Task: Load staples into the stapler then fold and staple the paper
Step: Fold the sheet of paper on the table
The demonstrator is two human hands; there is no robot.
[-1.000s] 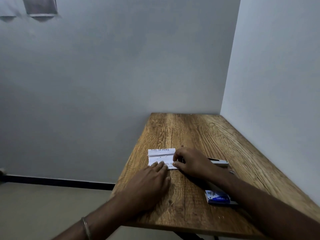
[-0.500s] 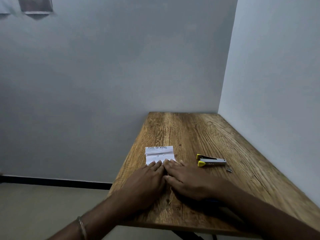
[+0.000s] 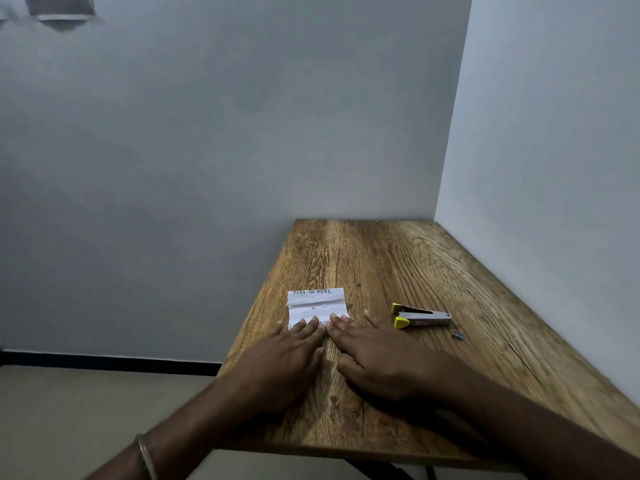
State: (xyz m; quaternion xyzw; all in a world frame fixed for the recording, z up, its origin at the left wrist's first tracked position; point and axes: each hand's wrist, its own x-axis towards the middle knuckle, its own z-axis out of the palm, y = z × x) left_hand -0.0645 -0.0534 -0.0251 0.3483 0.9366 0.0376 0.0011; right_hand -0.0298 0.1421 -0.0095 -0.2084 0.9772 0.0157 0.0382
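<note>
Since half a second ago little has moved: both hands lie flat side by side as before, while a second ago the right hand was further out, covering the stapler's front end. The left hand (image 3: 287, 362) lies palm down with straight fingers, its fingertips (image 3: 313, 321) pressing the near edge of the folded paper (image 3: 316, 304). The right hand (image 3: 377, 362) lies flat just beside it, fingers spread and straight, two tips touching the paper's near right corner, the others on bare wood; neither hand grips anything. A metal bangle (image 3: 145, 459) circles the left wrist. The paper sits at 12 o'clock from the hands, close to the left edge of the wooden table (image 3: 398, 258), with a crease across it and upside-down print along its far edge. The yellow-tipped stapler (image 3: 420, 317) lies on its side at 2 o'clock from the right hand, apart from the paper, its yellow end toward it. A small strip of staples (image 3: 457, 335) lies just beyond the stapler's tail, at 3 o'clock. Beyond the paper and stapler the tabletop runs to the grey walls (image 3: 207, 150) at its far and right edges.
</note>
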